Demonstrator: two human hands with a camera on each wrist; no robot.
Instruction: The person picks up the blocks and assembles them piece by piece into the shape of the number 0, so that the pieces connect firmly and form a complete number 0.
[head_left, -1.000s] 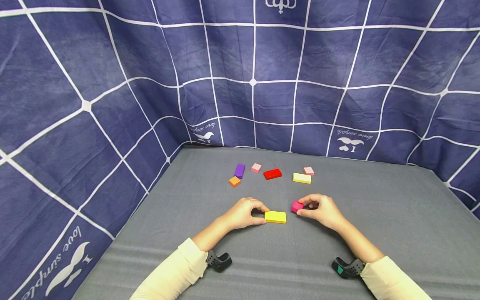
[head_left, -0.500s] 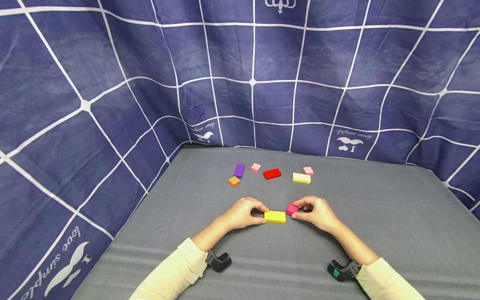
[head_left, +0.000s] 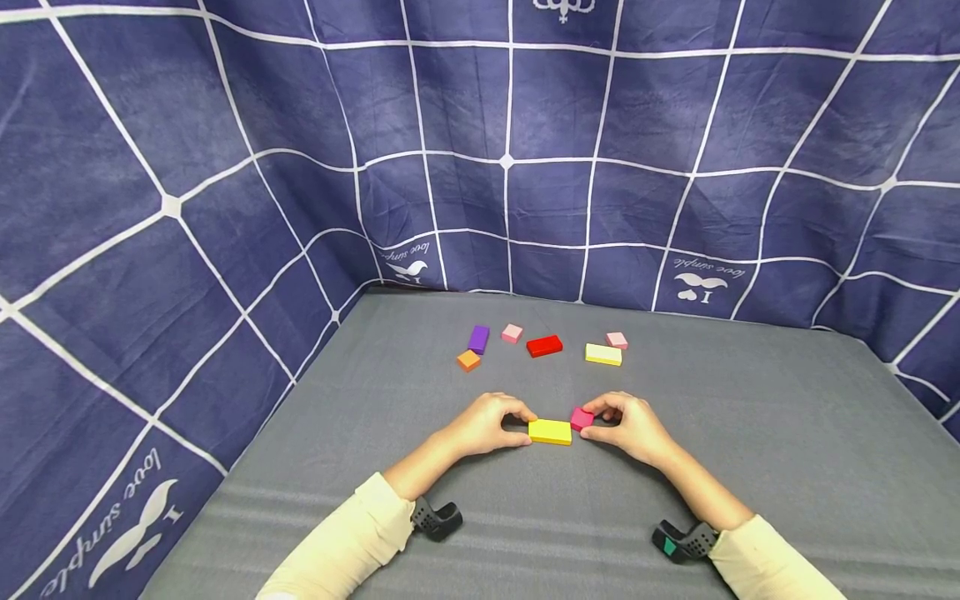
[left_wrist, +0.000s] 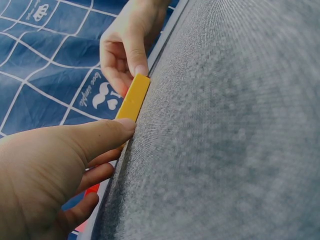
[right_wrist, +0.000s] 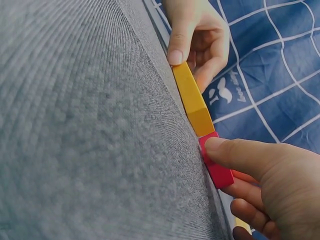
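Observation:
A flat yellow block (head_left: 550, 432) lies on the grey table, and my left hand (head_left: 489, 427) pinches its left end between thumb and fingers. My right hand (head_left: 632, 428) pinches a small crimson square block (head_left: 581, 419) at the yellow block's right end. In the right wrist view the crimson block (right_wrist: 217, 170) sits right at the end of the yellow block (right_wrist: 191, 97), turned slightly out of line with it. The left wrist view shows the yellow block (left_wrist: 133, 100) under my left thumb, with the crimson block hidden there.
Farther back on the grey table (head_left: 420, 392) lie a purple block (head_left: 478, 339), an orange one (head_left: 468, 360), a pink one (head_left: 512, 333), a red one (head_left: 544, 346), a pale yellow one (head_left: 603, 354) and another pink one (head_left: 617, 340). A blue checked curtain (head_left: 465, 200) hangs behind.
My right hand has moved left with the crimson block, bringing it from a gap away up to the yellow block's right end. The left hand and yellow block have stayed in place.

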